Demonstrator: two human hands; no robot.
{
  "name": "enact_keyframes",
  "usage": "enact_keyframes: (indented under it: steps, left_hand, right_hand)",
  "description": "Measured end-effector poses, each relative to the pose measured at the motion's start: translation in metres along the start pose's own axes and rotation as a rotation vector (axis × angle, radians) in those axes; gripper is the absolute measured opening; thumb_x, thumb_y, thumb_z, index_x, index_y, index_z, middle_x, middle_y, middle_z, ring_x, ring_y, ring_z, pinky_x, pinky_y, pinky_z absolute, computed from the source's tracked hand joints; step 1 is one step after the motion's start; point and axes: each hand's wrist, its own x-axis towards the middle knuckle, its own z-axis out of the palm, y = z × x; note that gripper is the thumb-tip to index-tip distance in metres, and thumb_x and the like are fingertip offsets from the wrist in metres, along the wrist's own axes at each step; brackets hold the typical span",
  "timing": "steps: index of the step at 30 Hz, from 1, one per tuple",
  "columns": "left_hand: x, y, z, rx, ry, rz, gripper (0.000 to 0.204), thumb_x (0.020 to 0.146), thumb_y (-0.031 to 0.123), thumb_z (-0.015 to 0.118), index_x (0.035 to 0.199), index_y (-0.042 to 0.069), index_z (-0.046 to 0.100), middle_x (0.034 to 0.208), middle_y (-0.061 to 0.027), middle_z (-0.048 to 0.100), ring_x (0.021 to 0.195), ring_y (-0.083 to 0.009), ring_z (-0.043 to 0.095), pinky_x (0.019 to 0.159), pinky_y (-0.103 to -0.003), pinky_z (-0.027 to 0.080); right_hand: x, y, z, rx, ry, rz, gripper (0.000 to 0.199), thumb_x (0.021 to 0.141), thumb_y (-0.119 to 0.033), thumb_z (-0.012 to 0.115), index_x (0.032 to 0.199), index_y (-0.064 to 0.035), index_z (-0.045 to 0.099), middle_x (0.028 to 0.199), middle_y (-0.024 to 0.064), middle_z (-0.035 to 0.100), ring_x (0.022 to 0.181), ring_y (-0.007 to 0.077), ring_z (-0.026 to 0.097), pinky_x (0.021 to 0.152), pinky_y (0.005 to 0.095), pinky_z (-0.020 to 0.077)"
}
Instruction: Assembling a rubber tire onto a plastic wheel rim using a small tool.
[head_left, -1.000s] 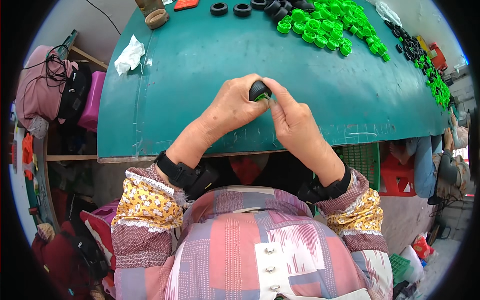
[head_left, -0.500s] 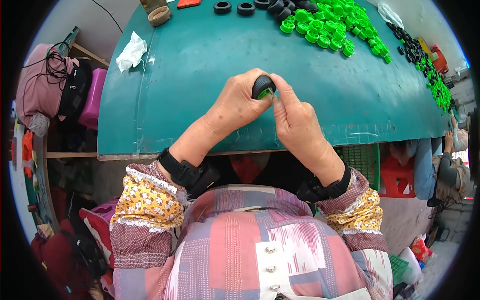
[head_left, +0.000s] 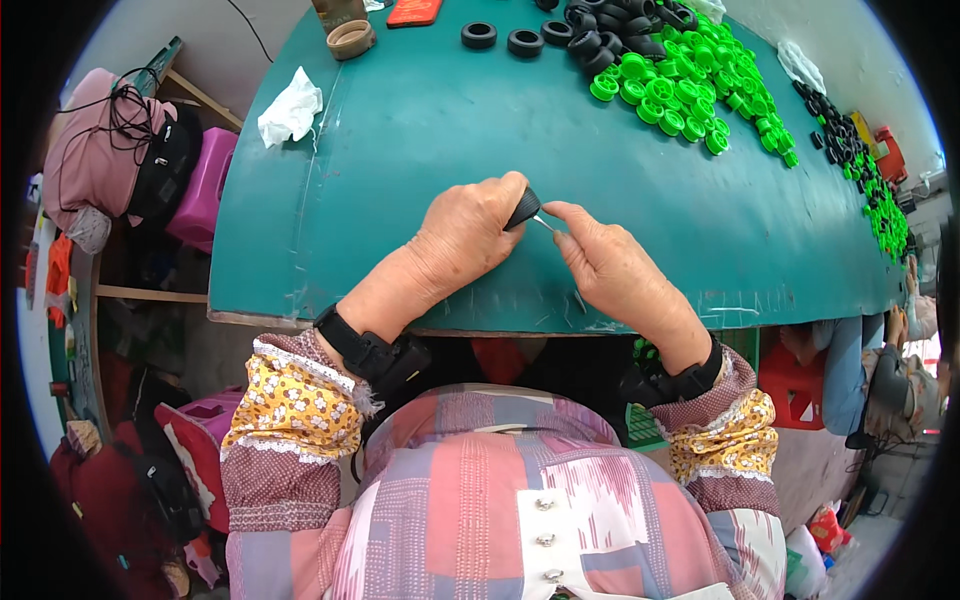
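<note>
My left hand [head_left: 462,232] is closed around a small black ribbed toy tyre [head_left: 524,208], held just above the table near its front edge. Beside it on the right, my right hand [head_left: 618,262] pinches a thin metal tool [head_left: 544,223] between thumb and forefinger. The tool's tip meets the tyre's edge; its other end is hidden by the fingers. The inside of the tyre faces away from view. Farther off, bright green plastic wheel rims [head_left: 672,92] lie in a heap, with loose black tyres [head_left: 525,43] at its left.
The green table [head_left: 400,130] carries crumpled white tissue [head_left: 291,106], a brown tape roll [head_left: 351,40] and a red flat object [head_left: 414,11]. More tyres and rims [head_left: 884,222] lie at far right, near another person's hands. A purple container [head_left: 203,190] stands left of the table.
The tyre has turned in my left hand, and the green inside it no longer shows. My right hand has drawn slightly away, exposing more of the metal tool. The whole view has shifted.
</note>
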Motion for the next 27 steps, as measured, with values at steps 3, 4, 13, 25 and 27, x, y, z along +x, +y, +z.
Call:
enact_keyframes:
  steps: [3, 4, 13, 25, 27]
  left_hand:
    - [0.008, -0.037, -0.017, -0.034, 0.099, -0.099, 0.026, 0.072, 0.009, 0.061, 0.096, 0.004, 0.051, 0.070, -0.0158, 0.058, 0.059, -0.0279, 0.058, 0.055, -0.034, 0.047]
    - [0.009, -0.051, -0.024, -0.074, 0.144, -0.159, 0.027, 0.073, 0.010, 0.062, 0.096, 0.004, 0.051, 0.070, -0.0151, 0.058, 0.056, -0.0251, 0.059, 0.054, -0.032, 0.047]
    - [0.002, -0.035, -0.053, -1.384, 0.038, -0.503, 0.048, 0.087, 0.052, 0.045, 0.088, 0.005, 0.052, 0.067, -0.0117, 0.058, 0.049, -0.0154, 0.054, 0.044, -0.025, 0.045]
    - [0.010, -0.001, -0.014, -1.301, -0.120, -0.547, 0.030, 0.086, 0.021, 0.057, 0.107, 0.001, 0.051, 0.087, -0.0097, 0.060, 0.065, -0.0147, 0.061, 0.063, -0.023, 0.051]
    - [0.015, 0.010, -0.008, -1.314, -0.193, -0.497, 0.033, 0.084, 0.019, 0.058, 0.110, 0.000, 0.051, 0.091, -0.0087, 0.059, 0.071, -0.0140, 0.061, 0.065, -0.023, 0.051]
  right_hand:
    - [0.006, 0.001, -0.002, -0.002, -0.014, -0.040, 0.025, 0.087, -0.013, 0.049, 0.110, -0.0026, 0.046, 0.069, 0.0217, 0.059, 0.066, 0.0404, 0.057, 0.059, 0.0470, 0.0455]
    - [0.010, 0.004, -0.004, -0.060, 0.012, -0.011, 0.025, 0.087, -0.014, 0.049, 0.110, -0.0029, 0.046, 0.069, 0.0217, 0.059, 0.067, 0.0398, 0.058, 0.060, 0.0466, 0.0459]
    - [0.055, 0.095, -0.023, -0.686, 0.222, 0.023, 0.018, 0.082, -0.017, 0.055, 0.092, -0.0026, 0.050, 0.084, 0.0158, 0.054, 0.079, 0.0327, 0.056, 0.066, 0.0419, 0.0481]
    - [0.046, 0.041, -0.035, 0.133, 0.057, 0.045, 0.054, 0.076, -0.022, 0.065, 0.120, 0.0007, 0.045, 0.103, 0.0177, 0.057, 0.093, 0.0301, 0.056, 0.081, 0.0364, 0.0452]
    - [0.032, 0.027, -0.028, 0.167, 0.062, -0.034, 0.060, 0.073, -0.024, 0.068, 0.122, 0.0003, 0.044, 0.106, 0.0178, 0.056, 0.095, 0.0301, 0.056, 0.082, 0.0361, 0.0457]
